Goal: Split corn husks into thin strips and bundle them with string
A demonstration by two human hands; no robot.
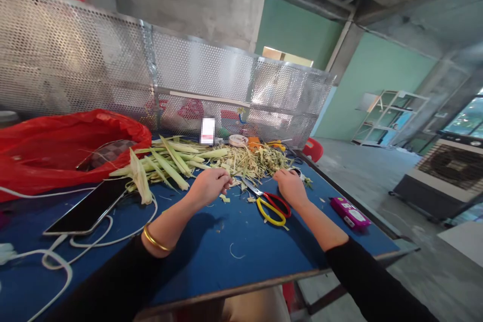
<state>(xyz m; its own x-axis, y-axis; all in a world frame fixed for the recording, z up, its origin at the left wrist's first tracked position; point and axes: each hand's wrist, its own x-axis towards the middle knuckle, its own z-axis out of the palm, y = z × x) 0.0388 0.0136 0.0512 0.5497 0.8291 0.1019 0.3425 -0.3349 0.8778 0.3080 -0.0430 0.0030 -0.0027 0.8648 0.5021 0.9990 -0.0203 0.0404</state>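
Note:
My left hand [212,187] hovers over the blue table, just in front of a heap of pale chopped plant scraps [249,162]. Its fingers are curled together, and whatever they may pinch is too small to make out. At the heap's right edge is my right hand [290,187], its fingers bent inward and partly hidden from me. Between the hands lie scissors [272,205] with one red and one yellow handle loop, blades toward the heap. Neither hand touches them. Long green-and-cream husk leaves [169,158] are piled left of the scraps.
A red plastic bag [75,131] stands at the left, with a tablet [88,209] and white cables before it. A purple packet [350,214] sits near the right edge of the blue table [226,261]. A perforated metal screen [204,68] runs along the back.

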